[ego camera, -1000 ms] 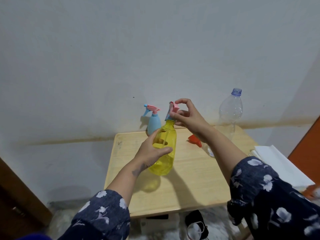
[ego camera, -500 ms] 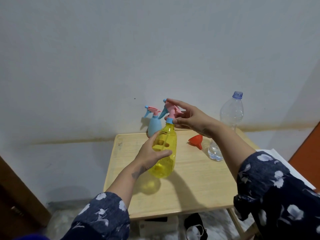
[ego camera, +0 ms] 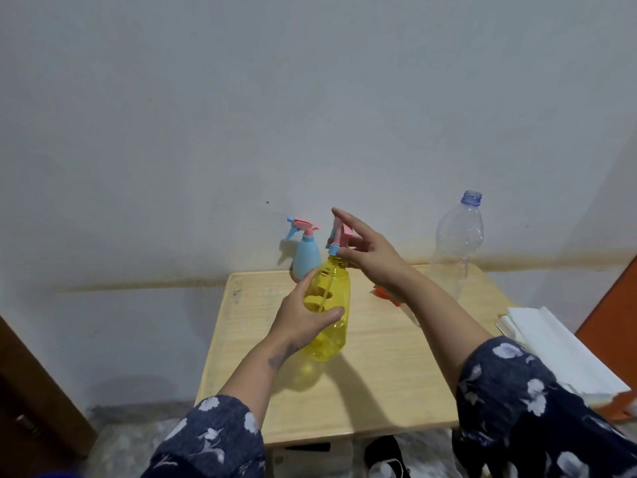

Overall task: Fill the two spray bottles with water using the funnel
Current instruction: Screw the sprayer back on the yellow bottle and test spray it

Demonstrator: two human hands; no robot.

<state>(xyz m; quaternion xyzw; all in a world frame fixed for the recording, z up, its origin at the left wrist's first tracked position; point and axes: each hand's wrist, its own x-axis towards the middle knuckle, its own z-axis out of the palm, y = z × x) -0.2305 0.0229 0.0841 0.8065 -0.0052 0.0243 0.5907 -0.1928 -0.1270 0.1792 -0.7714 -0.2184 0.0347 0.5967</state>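
A yellow spray bottle (ego camera: 332, 305) stands on the wooden table (ego camera: 379, 384), and my left hand (ego camera: 301, 317) is wrapped around its body. My right hand (ego camera: 370, 253) grips its pink spray head (ego camera: 341, 236) at the blue collar, with the forefinger stretched over the top. A light blue spray bottle (ego camera: 306, 258) with a pink trigger stands behind it by the wall. The orange funnel (ego camera: 382, 291) lies on the table, mostly hidden behind my right forearm. A clear plastic water bottle (ego camera: 458, 236) with no cap stands at the back right.
A stack of white paper (ego camera: 551, 346) lies off the table's right edge, next to an orange surface (ego camera: 613, 315). A dark wooden piece (ego camera: 31, 391) stands at lower left. Dark objects (ego camera: 382, 450) lie on the floor under the table's front edge.
My right hand has shifted around the pink spray head, whose nozzle has swung from left toward the wall. My left hand keeps its hold on the yellow bottle's body.
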